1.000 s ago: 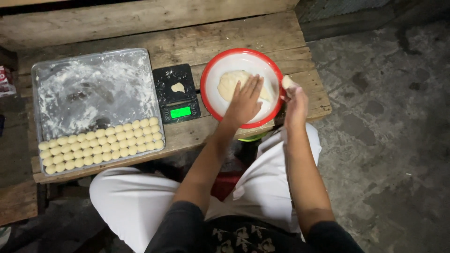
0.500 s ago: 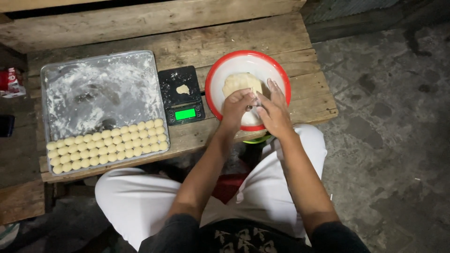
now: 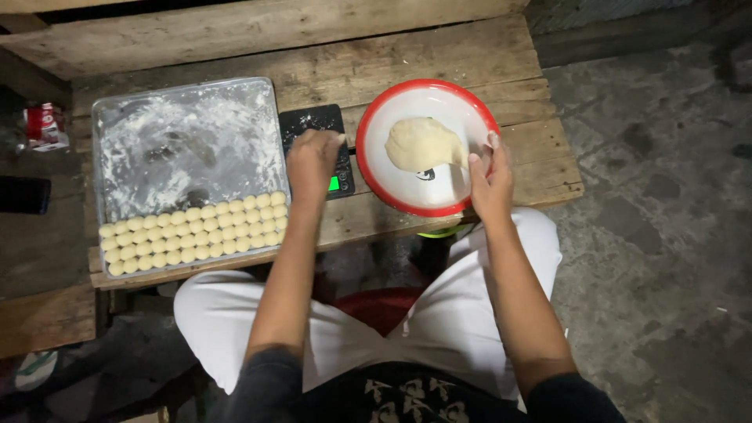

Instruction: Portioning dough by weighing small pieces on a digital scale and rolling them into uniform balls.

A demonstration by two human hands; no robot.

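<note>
Our left hand (image 3: 312, 160) lay fingers together over the black scale (image 3: 317, 149) | our right hand (image 3: 489, 184) pinched the dough lump (image 3: 421, 143) in the red-rimmed bowl (image 3: 395, 184) | floured tray (image 3: 188, 149) of dough balls (image 3: 192, 233) alongside.

left hand (image 3: 312, 160) over black scale (image 3: 317, 149) | right hand (image 3: 489, 184) gripping rim of red-edged white bowl (image 3: 392, 184) | dough lump (image 3: 423, 143) inside | floured tray (image 3: 188, 149), rows of dough balls (image 3: 192, 233) | wooden bench (image 3: 439, 55)

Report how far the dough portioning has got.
Done: four rows of small dough balls line the floured tray's near edge. In hand: left hand over the black scale, right hand pulling at the dough lump in the red-rimmed bowl. Left: most of that lump.
</note>
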